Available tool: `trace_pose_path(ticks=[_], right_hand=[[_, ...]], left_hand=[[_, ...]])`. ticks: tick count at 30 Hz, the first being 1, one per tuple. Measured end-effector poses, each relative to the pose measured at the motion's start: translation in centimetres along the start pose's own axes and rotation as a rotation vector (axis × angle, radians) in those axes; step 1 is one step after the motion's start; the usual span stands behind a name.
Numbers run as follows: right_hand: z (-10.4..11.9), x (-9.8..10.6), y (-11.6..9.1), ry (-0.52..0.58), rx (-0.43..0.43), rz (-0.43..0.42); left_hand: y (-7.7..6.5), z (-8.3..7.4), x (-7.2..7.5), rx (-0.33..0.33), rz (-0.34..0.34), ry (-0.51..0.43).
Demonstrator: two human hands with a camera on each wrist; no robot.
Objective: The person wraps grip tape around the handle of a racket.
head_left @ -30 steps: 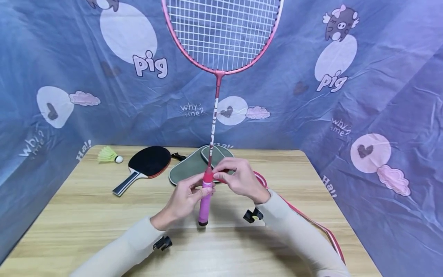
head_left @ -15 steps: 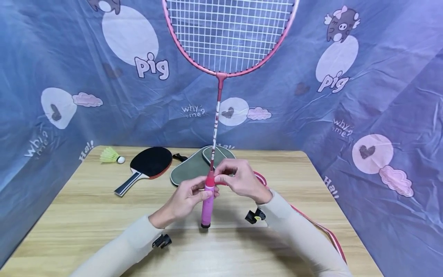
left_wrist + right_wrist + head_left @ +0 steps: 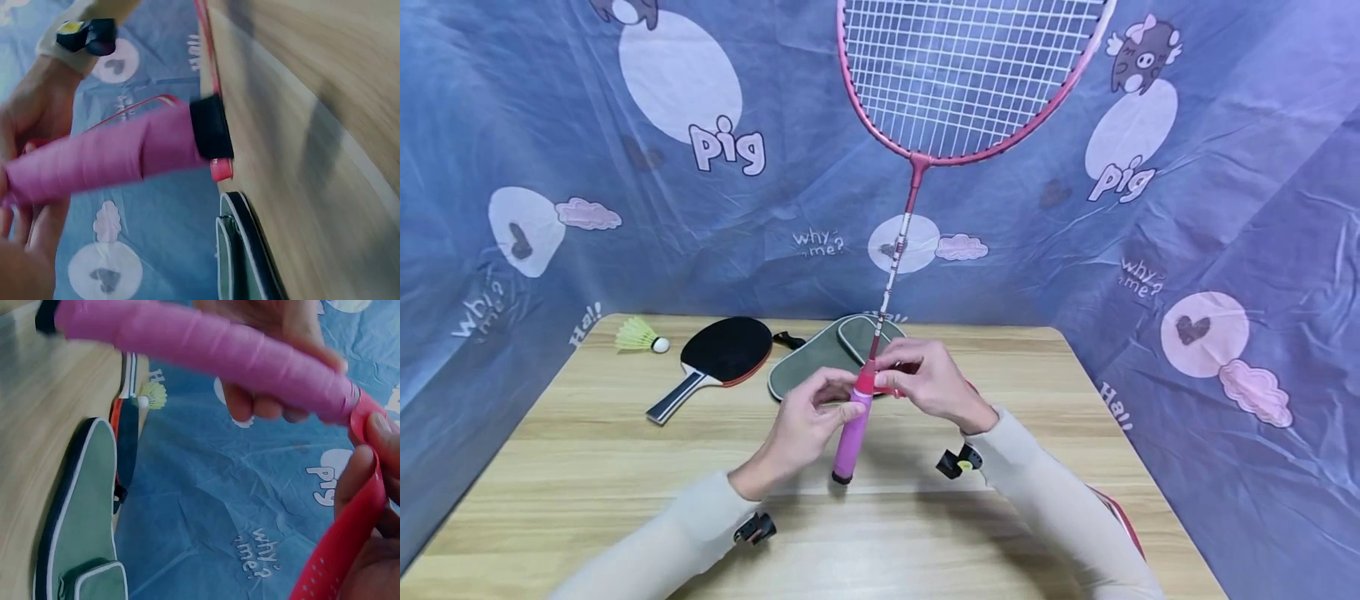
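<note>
A pink-framed badminton racket (image 3: 917,171) stands up in front of me, its head leaning right. My left hand (image 3: 796,423) pinches its pink-wrapped handle (image 3: 850,450) near the top, with the thumb in front and fingers behind. The black butt end (image 3: 211,128) shows in the left wrist view. At the handle's upper end, my right hand (image 3: 931,385) pinches a strip of red perforated grip tape (image 3: 350,537) between thumb and index finger. The tape wraps the cone just above the pink section, and its loose length hangs from the right hand in the right wrist view.
At the table's back lie a green paddle case (image 3: 805,362), a black table tennis bat (image 3: 726,350) and a yellow shuttlecock (image 3: 638,335). Part of the tape's tail (image 3: 1123,521) shows by the right arm at the table's edge. A patterned blue cloth (image 3: 760,200) surrounds the table (image 3: 587,475).
The racket's head has swung to the right, so the shaft tilts more. My right hand has shifted slightly right, still pinching the tape; less loose tape shows beside it.
</note>
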State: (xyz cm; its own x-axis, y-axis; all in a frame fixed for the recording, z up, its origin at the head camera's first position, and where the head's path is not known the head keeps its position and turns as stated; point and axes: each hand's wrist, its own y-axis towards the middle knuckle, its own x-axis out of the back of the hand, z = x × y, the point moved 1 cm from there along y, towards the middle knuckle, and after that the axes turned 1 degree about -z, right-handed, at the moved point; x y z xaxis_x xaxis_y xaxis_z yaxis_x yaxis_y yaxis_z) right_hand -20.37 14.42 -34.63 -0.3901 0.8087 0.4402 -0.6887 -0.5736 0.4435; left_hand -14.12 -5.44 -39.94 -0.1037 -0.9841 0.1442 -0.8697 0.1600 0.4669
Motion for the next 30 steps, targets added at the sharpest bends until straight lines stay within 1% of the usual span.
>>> trace_pose_path(ticks=[1,3,5,7,9,11,12,14,18,21,25,28,30], right_hand=[[0.0,-0.2,0.0,-0.012,0.007,-0.031],[-0.1,-0.6,0.0,-0.051,0.042,-0.089],[-0.1,-1.1,0.0,-0.088,0.084,-0.144],[-0.1,-1.5,-0.1,-0.132,0.122,-0.183],[-0.2,-1.9,-0.2,-0.16,0.143,-0.198],[-0.2,-2.1,-0.3,-0.187,0.152,-0.198],[-0.2,-2.1,-0.4,-0.197,0.149,-0.196],[-0.3,-2.2,-0.4,-0.212,0.152,-0.192],[-0.3,-2.1,-0.4,-0.212,0.141,-0.162],[-0.3,-1.7,-0.3,-0.175,0.088,-0.103],[0.0,-1.2,-0.3,-0.148,0.013,-0.022],[0.1,-1.0,-0.3,-0.111,-0.038,0.01],[0.0,-1.1,-0.3,-0.046,-0.086,0.013]], left_hand=[[-0.1,0.0,-0.2,-0.03,-0.038,0.033],[-0.4,0.0,-0.5,-0.124,-0.1,0.123],[-0.5,0.0,-0.7,-0.219,-0.148,0.221],[-0.6,0.1,-0.8,-0.288,-0.186,0.275],[-0.6,0.2,-0.7,-0.327,-0.215,0.311],[-0.7,0.3,-0.6,-0.339,-0.23,0.309],[-0.8,0.4,-0.6,-0.338,-0.234,0.302],[-1.0,0.5,-0.5,-0.313,-0.223,0.278],[-1.2,0.3,-0.4,-0.221,-0.184,0.205],[-1.2,0.2,-0.4,-0.148,-0.151,0.148],[-1.2,0.1,-0.4,-0.075,-0.112,0.089],[-1.1,0.2,-0.3,-0.035,-0.082,0.033],[-1.1,0.2,-0.3,-0.01,-0.068,-0.011]])
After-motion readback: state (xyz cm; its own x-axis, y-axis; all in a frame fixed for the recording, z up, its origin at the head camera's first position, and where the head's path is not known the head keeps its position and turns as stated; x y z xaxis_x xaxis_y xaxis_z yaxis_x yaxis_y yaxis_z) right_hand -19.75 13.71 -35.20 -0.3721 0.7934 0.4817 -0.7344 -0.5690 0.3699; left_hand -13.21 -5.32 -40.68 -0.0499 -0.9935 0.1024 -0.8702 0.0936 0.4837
